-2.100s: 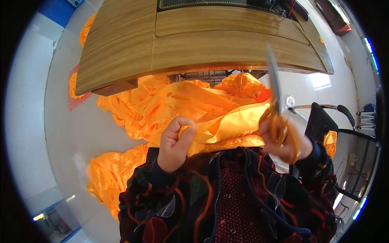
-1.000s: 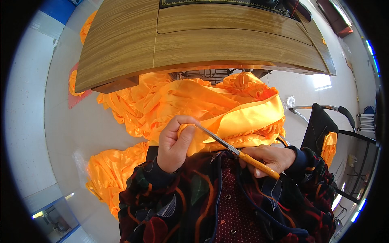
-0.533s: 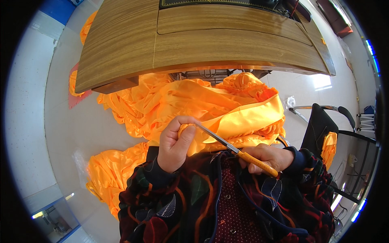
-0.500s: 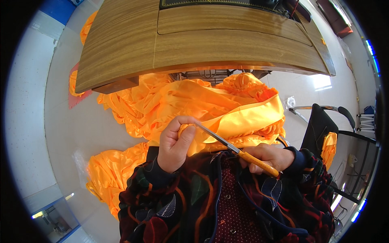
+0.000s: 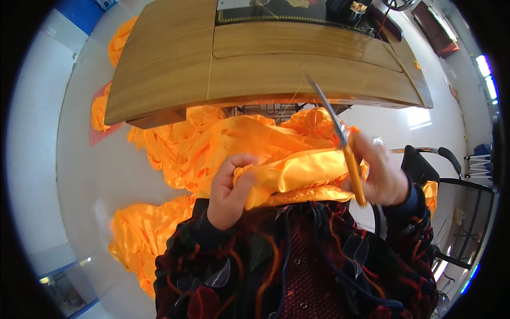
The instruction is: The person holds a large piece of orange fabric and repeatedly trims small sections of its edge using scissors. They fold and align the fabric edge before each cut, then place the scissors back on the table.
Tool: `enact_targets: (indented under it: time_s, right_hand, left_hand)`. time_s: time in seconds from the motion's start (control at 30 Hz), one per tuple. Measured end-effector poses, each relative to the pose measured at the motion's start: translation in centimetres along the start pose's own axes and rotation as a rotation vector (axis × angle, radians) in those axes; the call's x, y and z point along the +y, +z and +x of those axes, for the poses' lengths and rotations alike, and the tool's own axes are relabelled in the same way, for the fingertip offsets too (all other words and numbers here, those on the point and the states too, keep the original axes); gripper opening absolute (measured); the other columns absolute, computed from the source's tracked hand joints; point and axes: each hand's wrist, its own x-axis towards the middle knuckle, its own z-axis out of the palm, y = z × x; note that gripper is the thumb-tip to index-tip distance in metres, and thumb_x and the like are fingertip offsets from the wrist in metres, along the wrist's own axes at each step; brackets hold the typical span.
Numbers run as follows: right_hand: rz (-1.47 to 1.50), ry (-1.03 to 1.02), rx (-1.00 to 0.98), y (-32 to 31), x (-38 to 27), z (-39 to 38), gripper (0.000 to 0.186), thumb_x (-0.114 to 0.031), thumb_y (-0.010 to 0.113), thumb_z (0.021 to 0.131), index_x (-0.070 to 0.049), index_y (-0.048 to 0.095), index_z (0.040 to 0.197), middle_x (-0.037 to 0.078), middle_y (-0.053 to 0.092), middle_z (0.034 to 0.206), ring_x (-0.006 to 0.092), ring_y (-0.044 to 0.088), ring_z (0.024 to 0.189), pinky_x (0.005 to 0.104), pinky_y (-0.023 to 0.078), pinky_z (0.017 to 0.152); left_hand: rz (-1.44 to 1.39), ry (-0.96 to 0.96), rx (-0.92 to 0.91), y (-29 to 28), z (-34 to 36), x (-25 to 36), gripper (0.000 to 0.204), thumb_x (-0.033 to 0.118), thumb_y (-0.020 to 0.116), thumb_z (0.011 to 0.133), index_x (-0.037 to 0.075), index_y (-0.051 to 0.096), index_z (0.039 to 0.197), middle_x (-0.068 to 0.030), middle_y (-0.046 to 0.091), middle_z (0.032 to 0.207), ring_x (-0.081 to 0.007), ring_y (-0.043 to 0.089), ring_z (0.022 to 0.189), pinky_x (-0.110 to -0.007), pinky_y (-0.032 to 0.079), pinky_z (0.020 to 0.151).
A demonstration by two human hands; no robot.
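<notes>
A large crumpled mass of shiny orange fabric [image 5: 207, 149] lies in front of me and below the table. My left hand [image 5: 231, 189] pinches a gathered edge of it between thumb and fingers at my lap. My right hand [image 5: 377, 170], slightly blurred, is closed on scissors with orange handles [image 5: 355, 170] at the right end of the fabric. Their long steel blades point up and away, over the front edge of the wooden table [image 5: 159, 69]. A thin pale thread [image 5: 296, 93] shows near the blade tips.
A black plate [image 5: 287, 18] with sewing machine parts sits at the table's back. A black chair [image 5: 417, 165] with orange cloth on it stands at the right. More orange fabric [image 5: 138, 239] lies on the floor at the lower left, and more on a pink sheet [image 5: 95, 136] left of the table.
My right hand has lifted the scissors up and to the right, away from the pinched fabric where the blades rested. The view has shifted slightly. My left hand still grips the fabric.
</notes>
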Motion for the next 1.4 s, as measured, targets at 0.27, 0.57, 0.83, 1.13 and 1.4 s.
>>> enact_targets:
  time_s: [0.27,0.57,0.83,1.13,1.4]
  right_hand:
    - [-0.57,0.316,0.29,-6.4,4.9,6.5,0.04,-0.028,0.071,0.08,-0.004,0.062,0.111,0.012,0.061,0.068,0.022,0.061,0.058,0.0312,0.048,0.056]
    - [-0.614,-0.178,0.583,-3.3,4.7,7.2,0.035,-0.022,0.07,0.082,-0.005,0.063,0.111,0.016,0.064,0.1,0.0327,0.061,0.089,0.0389,0.05,0.074]
    - [0.57,0.085,-0.276,10.1,-1.2,4.1,0.034,-0.018,0.07,0.083,0.001,0.061,0.11,0.011,0.063,0.085,0.0182,0.06,0.073,0.0297,0.048,0.064]
    - [0.375,-0.149,0.036,7.9,0.8,2.7,0.015,-0.005,0.066,0.083,0.0,0.066,0.097,0.013,0.063,0.079,0.0277,0.061,0.069,0.0331,0.047,0.06]
    - [0.298,-0.218,0.138,7.3,0.5,2.1,0.021,0.004,0.067,0.074,-0.002,0.069,0.094,0.012,0.063,0.08,0.026,0.062,0.072,0.0326,0.05,0.062]
  left_hand:
    - [0.146,0.126,-0.047,-0.4,0.2,0.4,0.021,0.005,0.051,0.094,0.002,0.055,0.115,-0.0022,0.053,0.107,-0.009,0.049,0.097,-0.024,0.04,0.088]
    - [0.182,0.134,-0.17,-1.0,0.4,0.4,0.019,0.004,0.052,0.091,0.002,0.058,0.109,-0.0036,0.052,0.103,-0.0127,0.05,0.095,-0.025,0.039,0.088]
    - [0.285,0.124,-0.27,-1.3,0.3,0.0,0.03,0.024,0.054,0.096,0.001,0.055,0.116,-0.0078,0.053,0.108,-0.0186,0.051,0.105,-0.03,0.037,0.096]
    - [0.817,0.241,-0.195,-6.6,0.7,0.4,0.026,0.009,0.061,0.088,-0.001,0.059,0.112,-0.0147,0.059,0.105,-0.0282,0.058,0.097,-0.033,0.046,0.087]
    - [0.818,0.131,-0.391,-6.3,1.4,-0.6,0.019,0.005,0.063,0.085,-0.001,0.061,0.103,-0.013,0.061,0.096,-0.0273,0.058,0.089,-0.032,0.046,0.077]
